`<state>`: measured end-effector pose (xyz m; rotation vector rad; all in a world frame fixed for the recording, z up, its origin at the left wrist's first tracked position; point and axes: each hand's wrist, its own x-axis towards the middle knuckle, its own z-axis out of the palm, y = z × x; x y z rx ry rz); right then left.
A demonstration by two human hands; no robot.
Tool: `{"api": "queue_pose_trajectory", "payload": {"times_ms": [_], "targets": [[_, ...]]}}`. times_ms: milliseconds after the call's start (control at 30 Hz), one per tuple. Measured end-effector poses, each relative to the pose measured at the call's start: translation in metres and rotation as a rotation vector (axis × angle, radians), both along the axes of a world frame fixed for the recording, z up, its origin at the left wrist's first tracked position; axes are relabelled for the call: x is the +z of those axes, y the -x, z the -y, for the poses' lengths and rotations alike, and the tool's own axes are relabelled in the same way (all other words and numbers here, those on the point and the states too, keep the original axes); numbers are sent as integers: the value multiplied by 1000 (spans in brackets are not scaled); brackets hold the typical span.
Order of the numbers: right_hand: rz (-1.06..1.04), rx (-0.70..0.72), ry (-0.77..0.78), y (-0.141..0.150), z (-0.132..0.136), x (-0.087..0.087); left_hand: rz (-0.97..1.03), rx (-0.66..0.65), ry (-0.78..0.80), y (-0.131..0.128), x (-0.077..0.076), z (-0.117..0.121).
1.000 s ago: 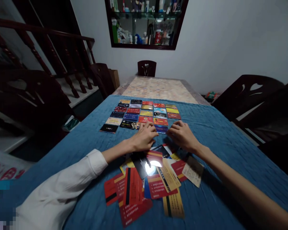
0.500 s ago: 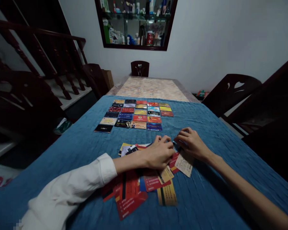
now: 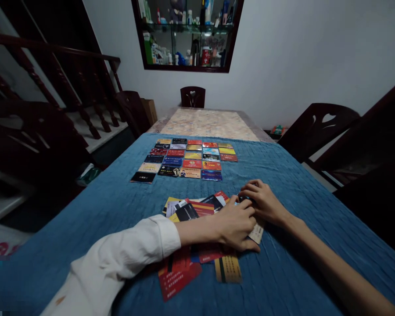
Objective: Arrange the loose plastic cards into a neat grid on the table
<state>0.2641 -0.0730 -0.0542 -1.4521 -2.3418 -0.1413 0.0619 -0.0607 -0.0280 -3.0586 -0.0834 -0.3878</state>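
Note:
A loose pile of plastic cards (image 3: 179, 276) lies in front of me, red, yellow and black ones overlapping. Across its right side reaches my left hand (image 3: 235, 224), thumb spread away from its bent fingers, over a beige card (image 3: 258, 232) that is mostly covered. Close beside it, my right hand (image 3: 266, 204) has its fingers curled round a dark card (image 3: 239, 199), of which only an edge shows. The fingertips of both hands nearly meet. Farther off, several cards (image 3: 191, 163) lie face up in neat columns.
A blue cloth (image 3: 283, 171) covers the near part of the table; the bare patterned tabletop (image 3: 210, 123) shows beyond. Chairs stand at the far end (image 3: 192, 96), the right (image 3: 319, 127) and the left (image 3: 134, 112). A wall cabinet (image 3: 187, 68) holds bottles.
My left hand has slid right and toward me, over the beige card, its thumb now stretched out. Dark and red cards at the pile's far side are uncovered. My right hand has barely moved.

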Motion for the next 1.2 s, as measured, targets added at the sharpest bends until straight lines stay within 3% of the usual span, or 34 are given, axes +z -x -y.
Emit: {"api": "queue_pose_trajectory", "payload": {"times_ms": [400, 800, 967, 1200], "targets": [[-116, 62, 50, 2, 6, 3, 12, 43, -95, 6, 1, 1], [-206, 174, 149, 0, 16, 12, 35, 129, -135, 30, 5, -24], [-220, 93, 72, 6, 16, 11, 50, 165, -35, 38, 13, -41], [-256, -28, -46, 16, 8, 1, 134, 199, 276, 45, 11, -64]]}}
